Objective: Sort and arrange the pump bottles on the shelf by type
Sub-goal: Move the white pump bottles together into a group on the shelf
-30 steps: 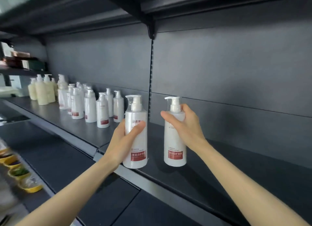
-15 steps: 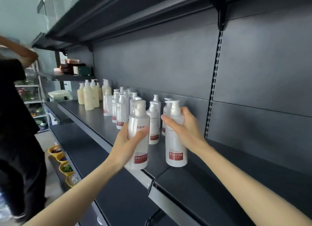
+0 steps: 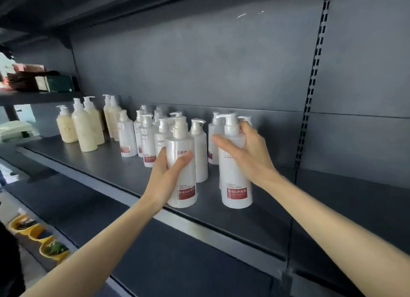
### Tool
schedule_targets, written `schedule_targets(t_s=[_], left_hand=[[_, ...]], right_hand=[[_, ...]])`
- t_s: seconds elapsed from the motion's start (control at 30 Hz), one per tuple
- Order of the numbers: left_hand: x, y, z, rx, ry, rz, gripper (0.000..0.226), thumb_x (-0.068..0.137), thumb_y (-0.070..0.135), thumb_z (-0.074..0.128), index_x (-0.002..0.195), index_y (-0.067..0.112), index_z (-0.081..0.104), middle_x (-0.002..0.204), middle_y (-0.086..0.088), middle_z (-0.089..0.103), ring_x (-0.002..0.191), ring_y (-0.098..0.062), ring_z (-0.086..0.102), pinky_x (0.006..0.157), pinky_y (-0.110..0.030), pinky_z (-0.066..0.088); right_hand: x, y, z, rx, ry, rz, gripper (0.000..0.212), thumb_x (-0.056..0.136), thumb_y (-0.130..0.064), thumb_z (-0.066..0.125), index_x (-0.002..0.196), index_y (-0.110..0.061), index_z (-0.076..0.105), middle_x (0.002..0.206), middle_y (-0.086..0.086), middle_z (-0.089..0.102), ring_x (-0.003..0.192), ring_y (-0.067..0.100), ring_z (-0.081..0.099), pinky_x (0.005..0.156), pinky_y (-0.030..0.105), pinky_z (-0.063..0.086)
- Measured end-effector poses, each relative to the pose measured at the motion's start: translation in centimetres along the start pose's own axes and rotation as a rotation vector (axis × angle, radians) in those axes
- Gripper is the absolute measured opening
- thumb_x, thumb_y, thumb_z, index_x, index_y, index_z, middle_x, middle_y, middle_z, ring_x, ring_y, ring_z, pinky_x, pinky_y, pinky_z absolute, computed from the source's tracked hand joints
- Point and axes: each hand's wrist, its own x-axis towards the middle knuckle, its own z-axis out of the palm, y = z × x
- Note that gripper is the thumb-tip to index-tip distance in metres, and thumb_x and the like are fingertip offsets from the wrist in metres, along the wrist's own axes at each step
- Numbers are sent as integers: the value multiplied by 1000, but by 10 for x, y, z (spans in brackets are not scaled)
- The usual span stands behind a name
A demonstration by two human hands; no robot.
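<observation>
My left hand [image 3: 165,177] grips a white pump bottle with a red label [image 3: 185,181] near the front edge of the dark shelf [image 3: 104,165]. My right hand [image 3: 246,154] grips a second white red-label bottle [image 3: 235,185] beside it, its base at the shelf surface. Right behind both stand several more white pump bottles [image 3: 146,139] in a cluster. Farther left is a group of cream-coloured pump bottles [image 3: 83,128].
A slotted upright [image 3: 310,86] divides the back panel at right; the shelf continues beyond it. Boxes [image 3: 40,79] lie on a higher shelf at far left. Yellow bowls [image 3: 46,245] sit low at left, next to a dark-clothed person [image 3: 8,263].
Both hands have carried their bottles leftward along the shelf, up to the cluster of white bottles. The view has swung left with them.
</observation>
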Motion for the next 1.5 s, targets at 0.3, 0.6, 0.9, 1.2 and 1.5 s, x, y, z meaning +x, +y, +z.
schedule_targets(t_s=[0.3,0.6,0.9,1.2,1.5], left_hand=[[44,-37,-38,-58,-240,-11,38,88,38,61,122,26,50,109,9,66,97,-3,64,76,-19,49],[63,-61,-49,-86,-267,-16,47,81,44,65,121,28,47,109,12,64,98,3,62,82,-22,47],[67,-72,-60,-23,-207,47,34,88,29,61,115,25,42,98,21,56,84,19,57,73,-14,45],[89,-88,-65,-57,-323,98,40,88,22,61,119,21,37,99,19,57,84,16,59,71,-6,48],[97,-90,-74,-122,-471,119,43,91,28,58,122,31,27,115,13,53,103,0,54,85,-18,44]], right_hand=[[-13,5,57,-70,208,125,37,80,-39,71,98,-14,52,85,-8,67,74,0,63,66,16,51],[-3,15,84,-169,281,134,33,80,-40,71,98,-22,50,90,-8,66,83,4,63,71,20,50],[2,27,104,-155,330,91,31,85,-32,69,105,-22,47,93,-15,60,81,-12,57,69,5,42],[10,30,128,-224,440,133,30,91,-37,57,113,-25,40,105,-5,59,92,0,57,73,8,43],[-10,32,142,-338,430,199,53,98,-40,43,144,-30,18,134,-1,51,115,14,55,94,29,46]])
